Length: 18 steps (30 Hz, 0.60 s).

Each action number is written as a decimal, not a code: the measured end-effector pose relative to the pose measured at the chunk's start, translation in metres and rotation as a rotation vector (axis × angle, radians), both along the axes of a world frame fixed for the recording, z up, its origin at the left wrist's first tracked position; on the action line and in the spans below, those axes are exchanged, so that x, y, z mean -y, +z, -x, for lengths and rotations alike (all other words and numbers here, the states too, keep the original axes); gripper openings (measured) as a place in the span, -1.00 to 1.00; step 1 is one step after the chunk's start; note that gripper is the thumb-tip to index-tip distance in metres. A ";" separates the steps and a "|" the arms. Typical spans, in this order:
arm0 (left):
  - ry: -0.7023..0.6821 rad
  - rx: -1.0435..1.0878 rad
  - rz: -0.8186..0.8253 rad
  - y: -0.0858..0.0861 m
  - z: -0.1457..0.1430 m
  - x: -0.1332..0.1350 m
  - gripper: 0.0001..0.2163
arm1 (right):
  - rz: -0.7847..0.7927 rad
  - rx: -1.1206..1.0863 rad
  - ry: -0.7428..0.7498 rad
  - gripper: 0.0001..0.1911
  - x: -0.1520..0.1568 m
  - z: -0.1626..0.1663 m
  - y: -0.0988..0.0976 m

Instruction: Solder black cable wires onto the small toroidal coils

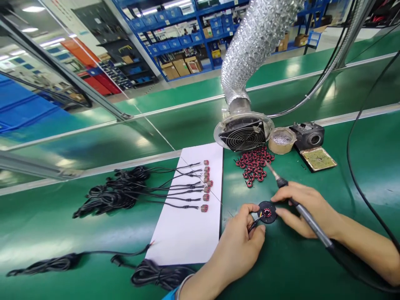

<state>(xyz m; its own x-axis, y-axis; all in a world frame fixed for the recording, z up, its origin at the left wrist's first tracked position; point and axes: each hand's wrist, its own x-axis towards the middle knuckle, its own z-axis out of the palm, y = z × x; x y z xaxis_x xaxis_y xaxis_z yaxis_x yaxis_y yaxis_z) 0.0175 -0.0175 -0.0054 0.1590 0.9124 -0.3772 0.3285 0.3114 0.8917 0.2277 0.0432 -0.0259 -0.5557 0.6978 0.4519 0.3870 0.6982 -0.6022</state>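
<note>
My right hand grips a soldering iron like a pen, its metal tip pointing up and away toward the pile of small red-and-black coils. My left hand is closed, pinching thin wires against a small black round disc with a red coil on the green table. The right hand's fingertips also touch that disc.
A white sheet holds several black cables with red connector ends. Coiled black cables lie to its left, more near the front. A fume extractor fan, tape roll, iron stand and sponge stand behind.
</note>
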 end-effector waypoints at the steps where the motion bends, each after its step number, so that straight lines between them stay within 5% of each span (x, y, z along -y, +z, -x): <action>1: -0.003 -0.002 -0.009 0.000 0.000 0.000 -0.75 | 0.013 0.022 0.051 -0.75 0.003 0.003 -0.002; 11: -0.035 0.008 -0.034 0.003 0.003 0.000 -0.81 | -0.129 -0.071 0.124 -0.79 0.004 0.017 -0.019; 18: -0.016 0.054 0.014 0.006 0.004 0.000 -0.80 | -0.082 -0.065 0.106 -0.74 0.001 0.014 -0.020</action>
